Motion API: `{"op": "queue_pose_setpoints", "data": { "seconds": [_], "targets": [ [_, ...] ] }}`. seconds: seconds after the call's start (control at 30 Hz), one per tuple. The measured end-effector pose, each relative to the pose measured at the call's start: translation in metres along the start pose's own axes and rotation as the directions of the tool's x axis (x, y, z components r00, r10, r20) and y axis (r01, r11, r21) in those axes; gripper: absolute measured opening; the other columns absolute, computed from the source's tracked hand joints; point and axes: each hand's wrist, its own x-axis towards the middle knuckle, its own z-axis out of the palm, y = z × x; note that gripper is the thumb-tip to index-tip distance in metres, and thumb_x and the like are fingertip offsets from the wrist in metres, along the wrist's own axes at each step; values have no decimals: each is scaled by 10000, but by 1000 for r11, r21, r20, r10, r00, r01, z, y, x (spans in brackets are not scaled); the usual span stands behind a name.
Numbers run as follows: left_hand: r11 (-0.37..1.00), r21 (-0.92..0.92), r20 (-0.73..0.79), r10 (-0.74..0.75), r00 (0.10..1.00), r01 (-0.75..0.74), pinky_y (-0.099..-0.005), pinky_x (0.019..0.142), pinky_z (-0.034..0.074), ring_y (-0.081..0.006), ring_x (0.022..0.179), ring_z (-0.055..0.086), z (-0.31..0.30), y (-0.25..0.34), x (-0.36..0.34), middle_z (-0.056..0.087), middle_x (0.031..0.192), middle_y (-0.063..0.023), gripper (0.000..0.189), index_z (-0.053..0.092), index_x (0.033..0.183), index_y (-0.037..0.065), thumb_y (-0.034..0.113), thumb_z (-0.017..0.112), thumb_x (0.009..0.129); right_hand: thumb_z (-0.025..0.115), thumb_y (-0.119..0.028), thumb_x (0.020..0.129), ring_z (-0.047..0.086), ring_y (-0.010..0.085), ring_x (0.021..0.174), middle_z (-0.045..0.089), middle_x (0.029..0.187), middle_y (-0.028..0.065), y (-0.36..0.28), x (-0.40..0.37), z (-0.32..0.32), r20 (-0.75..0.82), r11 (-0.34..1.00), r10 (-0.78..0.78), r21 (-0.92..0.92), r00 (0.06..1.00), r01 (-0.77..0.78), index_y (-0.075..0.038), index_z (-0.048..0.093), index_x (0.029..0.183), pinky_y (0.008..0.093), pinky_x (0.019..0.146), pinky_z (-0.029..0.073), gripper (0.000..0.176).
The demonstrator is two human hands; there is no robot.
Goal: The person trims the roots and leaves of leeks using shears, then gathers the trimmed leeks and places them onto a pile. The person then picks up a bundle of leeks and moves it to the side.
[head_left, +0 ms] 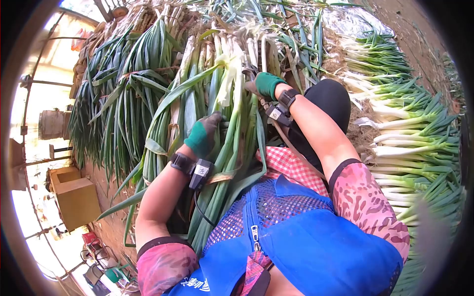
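A large bunch of long green onions [229, 143] lies in front of me, white stems pointing away and green leaves trailing towards my body. My left hand [205, 133], in a green glove with grey fingers, is closed on leaves at the middle of the bunch; its fingertips are partly hidden among them. Farther up, my right hand [266, 86], gloved the same way, has its fingers curled around a green onion stem at the bunch's right side. A pale yellowish leaf [227, 81] hangs over the stems between both hands.
Tied bundles of green onions [128, 84] are heaped at the left. Rows of white-stemmed green onions [405, 138] lie along the right, roots towards me. A yellow-brown box [74, 197] stands at lower left. My bent knee [328, 106] is beside my right forearm.
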Motion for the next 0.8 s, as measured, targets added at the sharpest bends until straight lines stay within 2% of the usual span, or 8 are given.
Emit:
{"op": "queue_pose_setpoints", "data": {
  "seconds": [0.03, 0.13, 0.27, 0.3, 0.4, 0.53, 0.7, 0.8],
  "targets": [
    [925, -312, 8, -224, 975, 215, -332, 768, 504, -199, 837, 645, 1, 2, 2, 674, 938, -128, 299, 588, 1133, -16, 210, 506, 954, 505, -389, 835, 640, 424, 784, 646, 856, 282, 7, 10, 4, -13, 1000, 1, 2, 1000, -1, -59, 677, 898, 450, 693, 517, 377],
    [972, 207, -269, -51, 962, 109, -332, 686, 496, -165, 766, 625, -7, 5, 7, 670, 922, -128, 340, 601, 1104, -11, 273, 581, 917, 527, -405, 807, 665, 401, 746, 646, 777, 274, 7, -11, 8, -102, 994, -92, -63, 991, 86, 18, 679, 847, 449, 682, 522, 451],
    [612, 779, -80, 310, 947, -135, -372, 663, 493, -219, 753, 647, 6, 45, 17, 665, 886, -175, 414, 636, 1070, -31, 334, 611, 876, 575, -443, 777, 673, 384, 707, 641, 739, 288, -9, -64, 7, -15, 991, 45, 130, 999, -43, 76, 667, 798, 445, 688, 536, 528],
    [787, 615, -11, -63, 998, 56, -405, 718, 501, -293, 809, 669, 12, 57, 23, 670, 879, -224, 432, 649, 1051, -28, 356, 614, 854, 566, -427, 771, 667, 402, 779, 646, 809, 292, 1, -58, 17, -35, 998, -4, 65, 999, 6, 68, 674, 848, 444, 725, 528, 512],
    [734, 675, 72, -173, 982, 80, -418, 754, 505, -327, 857, 675, 34, 50, 50, 677, 888, -244, 465, 660, 1031, -22, 397, 624, 833, 560, -418, 764, 657, 422, 886, 643, 909, 312, -10, -77, 6, -71, 982, 139, 140, 988, -128, 66, 675, 901, 454, 781, 516, 515],
    [876, 476, 114, -154, 981, 82, -395, 772, 514, -302, 844, 678, 59, 62, 22, 674, 896, -245, 489, 639, 1034, -65, 382, 613, 836, 580, -453, 768, 634, 430, 990, 614, 1012, 357, 0, -84, -7, -244, 974, 170, 186, 955, -126, 112, 654, 899, 461, 849, 498, 585],
    [962, 44, 115, -274, 955, 270, -358, 740, 521, -232, 794, 652, 50, 26, 16, 671, 878, -187, 463, 612, 1072, -95, 318, 592, 863, 593, -483, 779, 670, 390, 896, 652, 922, 317, 23, -51, -9, -99, 999, -8, 37, 995, 12, 107, 662, 912, 440, 816, 516, 609],
    [967, 186, 74, -189, 979, 172, -355, 730, 520, -221, 789, 641, 54, 25, 17, 666, 886, -167, 439, 597, 1092, -97, 285, 584, 875, 588, -491, 808, 673, 383, 870, 660, 938, 299, -7, -44, -27, 15, 991, 126, 44, 992, -126, 75, 655, 992, 444, 762, 527, 598]
  ]
}}
